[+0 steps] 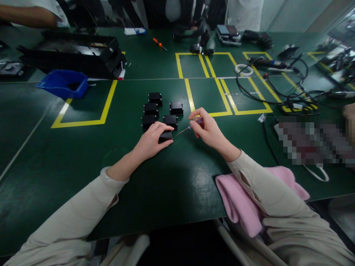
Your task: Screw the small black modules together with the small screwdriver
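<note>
My left hand (153,138) is closed around a small black box (165,136) on the green table. In my right hand (204,127) is a screwdriver (183,131), gripped by its dark reddish handle. Its thin metal shaft slants down to the left, and the tip meets the right side of the box; the exact contact is too small to make out. Just beyond stand several similar black boxes, among them one (170,121) close behind my left fingers and another (176,107) farther back.
A blue bin (65,83) and stacked black trays (74,53) stand at the left. Cables (257,96) and tools lie at the right. A pink cloth (244,207) hangs over the front edge under my right forearm. An orange screwdriver (158,42) lies at the back. People stand across the table.
</note>
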### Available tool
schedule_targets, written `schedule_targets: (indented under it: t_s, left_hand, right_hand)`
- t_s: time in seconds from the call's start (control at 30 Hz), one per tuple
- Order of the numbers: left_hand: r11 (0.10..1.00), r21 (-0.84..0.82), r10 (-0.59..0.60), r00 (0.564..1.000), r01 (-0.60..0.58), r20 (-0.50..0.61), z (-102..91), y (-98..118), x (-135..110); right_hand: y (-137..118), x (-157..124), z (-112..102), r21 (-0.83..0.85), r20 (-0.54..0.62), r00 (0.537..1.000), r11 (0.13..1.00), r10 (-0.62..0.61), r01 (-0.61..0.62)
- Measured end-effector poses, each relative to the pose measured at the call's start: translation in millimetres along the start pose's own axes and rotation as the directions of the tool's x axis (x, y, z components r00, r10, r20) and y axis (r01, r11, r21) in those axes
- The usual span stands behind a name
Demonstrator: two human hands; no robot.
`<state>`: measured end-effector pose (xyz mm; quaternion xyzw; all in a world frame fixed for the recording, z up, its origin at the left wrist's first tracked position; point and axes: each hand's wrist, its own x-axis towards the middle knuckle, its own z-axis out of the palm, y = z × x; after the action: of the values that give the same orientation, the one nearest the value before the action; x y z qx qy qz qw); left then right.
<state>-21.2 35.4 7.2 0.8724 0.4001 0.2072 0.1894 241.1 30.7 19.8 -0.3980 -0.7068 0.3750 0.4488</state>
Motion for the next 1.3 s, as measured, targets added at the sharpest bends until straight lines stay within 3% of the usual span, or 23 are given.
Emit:
schedule_targets:
  t_s: [1.3]
  left_hand:
    - [1.000, -0.002, -0.011, 1.000, 0.011, -0.002, 0.0, -0.2, 0.2]
  right_hand:
    - [-4.5, 1.0, -1.4, -0.008, 0.023, 0.999, 0.999, 0.042, -0.042]
